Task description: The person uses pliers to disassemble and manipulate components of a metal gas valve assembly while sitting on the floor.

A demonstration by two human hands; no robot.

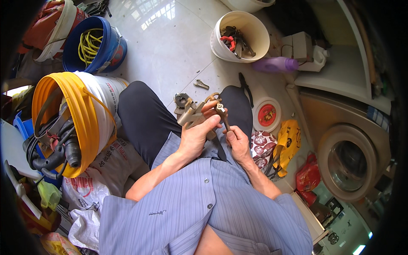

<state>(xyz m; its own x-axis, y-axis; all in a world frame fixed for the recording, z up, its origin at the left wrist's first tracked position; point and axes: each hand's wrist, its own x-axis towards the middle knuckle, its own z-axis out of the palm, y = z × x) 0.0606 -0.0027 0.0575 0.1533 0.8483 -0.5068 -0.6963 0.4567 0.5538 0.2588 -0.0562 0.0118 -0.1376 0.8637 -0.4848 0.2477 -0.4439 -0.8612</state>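
Pale tiled floor [170, 55] is stretching toward twelve o'clock. Left hand [195, 135] is grasping a bulky metal fitting [190, 114], projecting toward eleven; right hand [239, 143] is pinching a slim metal rod [225, 119], tilting toward eleven. Both are looking stiff; fitting probably weighing more, smooth faces possibly slipping. Thick body, lower shank are seemingly offering best hold.

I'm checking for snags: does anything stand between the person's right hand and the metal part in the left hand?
Yes: between the right hand and the metal part are the thumb of the left hand and the slim tool the right hand grips. I see nothing else between.
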